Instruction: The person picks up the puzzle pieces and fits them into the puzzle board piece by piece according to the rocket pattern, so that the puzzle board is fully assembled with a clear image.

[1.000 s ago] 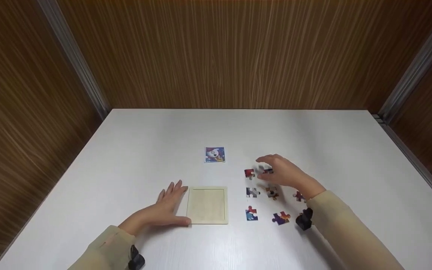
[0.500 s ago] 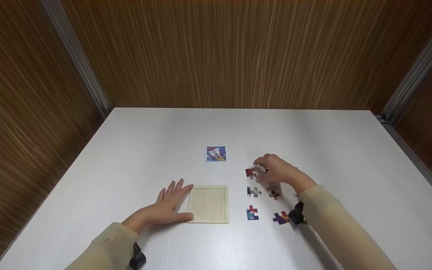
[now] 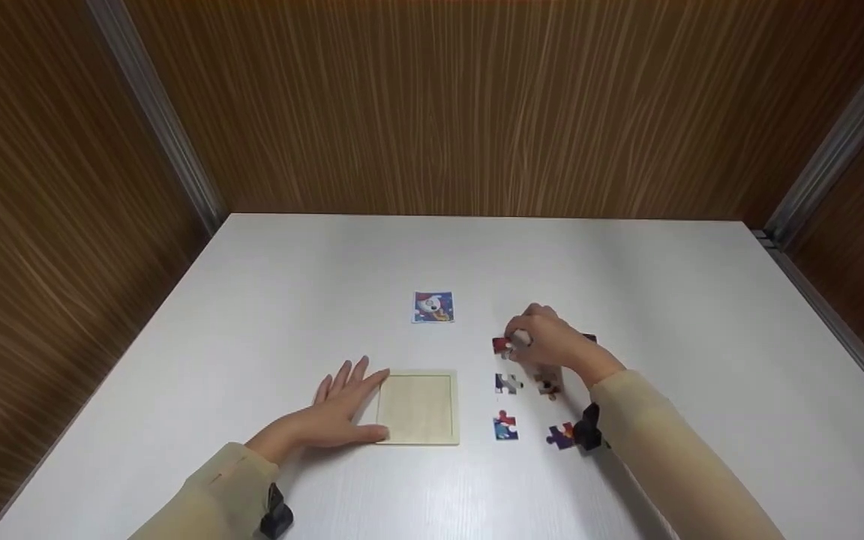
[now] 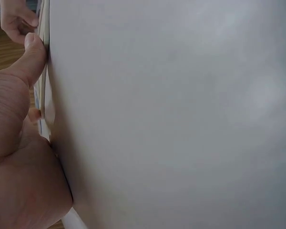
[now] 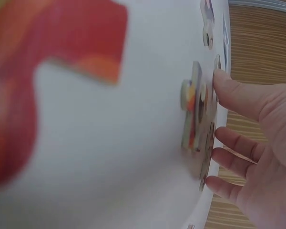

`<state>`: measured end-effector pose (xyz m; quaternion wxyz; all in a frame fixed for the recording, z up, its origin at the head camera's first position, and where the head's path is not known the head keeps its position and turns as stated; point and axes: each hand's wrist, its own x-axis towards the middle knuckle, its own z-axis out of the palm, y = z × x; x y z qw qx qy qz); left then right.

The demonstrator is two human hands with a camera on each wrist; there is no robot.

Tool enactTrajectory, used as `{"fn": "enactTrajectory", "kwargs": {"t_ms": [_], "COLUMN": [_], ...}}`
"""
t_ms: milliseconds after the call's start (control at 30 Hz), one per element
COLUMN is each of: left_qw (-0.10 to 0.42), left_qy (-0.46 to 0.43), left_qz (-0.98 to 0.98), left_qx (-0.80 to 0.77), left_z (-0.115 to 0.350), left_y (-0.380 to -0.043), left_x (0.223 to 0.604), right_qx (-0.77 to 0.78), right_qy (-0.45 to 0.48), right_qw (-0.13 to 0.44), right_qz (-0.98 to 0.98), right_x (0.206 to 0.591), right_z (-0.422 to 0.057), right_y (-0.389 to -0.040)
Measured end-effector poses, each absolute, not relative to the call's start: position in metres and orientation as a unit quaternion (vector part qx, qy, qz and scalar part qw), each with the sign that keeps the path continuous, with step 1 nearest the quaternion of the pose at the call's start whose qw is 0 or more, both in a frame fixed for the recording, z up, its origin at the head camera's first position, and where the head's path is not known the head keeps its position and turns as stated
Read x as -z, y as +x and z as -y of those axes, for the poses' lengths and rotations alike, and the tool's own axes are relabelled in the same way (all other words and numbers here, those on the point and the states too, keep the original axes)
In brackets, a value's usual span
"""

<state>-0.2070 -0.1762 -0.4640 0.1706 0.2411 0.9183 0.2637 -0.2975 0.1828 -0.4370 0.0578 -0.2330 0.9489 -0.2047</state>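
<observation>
My left hand (image 3: 334, 416) lies along the left side of a square wooden puzzle tray (image 3: 418, 409), fingers straight. Its thumb touches the near left corner and its index finger the far left one; the left wrist view shows the thumb on the tray's edge. To the tray's right, my right hand (image 3: 548, 341) pinches a puzzle piece (image 3: 523, 337), mostly hidden, its pale side showing. A red puzzle piece (image 3: 502, 346) lies just under those fingertips. Below are a grey-white piece (image 3: 508, 384) and a brown-and-white piece (image 3: 548, 384).
A small printed picture (image 3: 433, 307) of a white cartoon animal lies beyond the tray. Nearer me are a red-and-blue piece (image 3: 505, 426) and a purple-orange piece (image 3: 561, 436). A dark piece (image 3: 590, 337) shows behind the right hand. Wood-grain panels (image 3: 432, 105) enclose the white table (image 3: 312, 270).
My right hand has moved slightly left and its fingers have closed on a piece in the far row. The dark piece behind it has come into view. My left hand stays at the tray.
</observation>
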Motion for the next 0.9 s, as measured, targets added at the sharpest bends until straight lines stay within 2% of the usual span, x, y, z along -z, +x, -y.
{"fn": "enactTrajectory", "kwargs": {"t_ms": [533,900], "left_qw": [0.18,0.176], "left_qy": [0.247,0.244], "left_qz": [-0.914,-0.921], "left_qx": [-0.266,-0.249], "left_z": [0.177,0.176], "left_y": [-0.205,-0.206], "left_x": [0.463,0.46], "right_qx": [0.175,0.215], "right_qy": [-0.201,-0.184], "right_qw": [0.08,0.088], "right_qz": [-0.961,-0.955], "right_x": [0.437,0.439], "right_z": [-0.175,-0.178], "right_y": [-0.305,-0.309]}}
